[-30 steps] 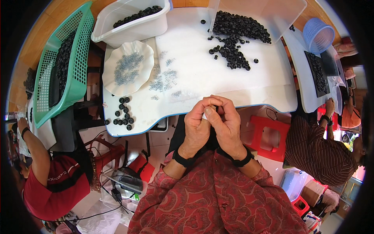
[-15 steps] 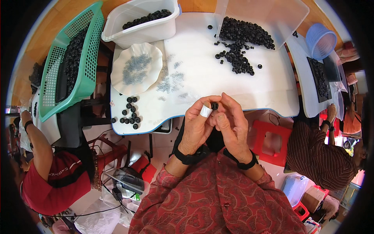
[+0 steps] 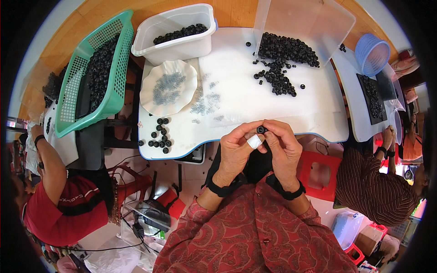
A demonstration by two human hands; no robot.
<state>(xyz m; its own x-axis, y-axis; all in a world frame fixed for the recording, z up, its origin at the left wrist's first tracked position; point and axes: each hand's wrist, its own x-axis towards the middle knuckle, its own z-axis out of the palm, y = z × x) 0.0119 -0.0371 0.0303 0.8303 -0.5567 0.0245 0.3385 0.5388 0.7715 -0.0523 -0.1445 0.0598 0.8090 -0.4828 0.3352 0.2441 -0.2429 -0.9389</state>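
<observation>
Held pc (image 3: 261,130) blk; finger wrap (image 3: 255,141) wht; tabletop (image 3: 246,91) wht, blue-edged; basket (image 3: 120,77) lt grn; shirt (image 3: 246,227) red w/ paisley; stool (image 3: 321,194) red.

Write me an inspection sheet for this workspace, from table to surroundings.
Surface: white table with a blue edge.
Job's things: one held black part; white dish of small clear pieces; heaped black parts at the clear bin.
Clutter: scattered clear pieces beside the dish; loose black parts near the table's left corner.
Hands: left hand and right hand both grip the held part; white wrap on a left digit.
Cables: black cables at lower left, below table level.
Surroundings: green basket; red stool; co-worker in red left, co-worker in stripes right.
</observation>
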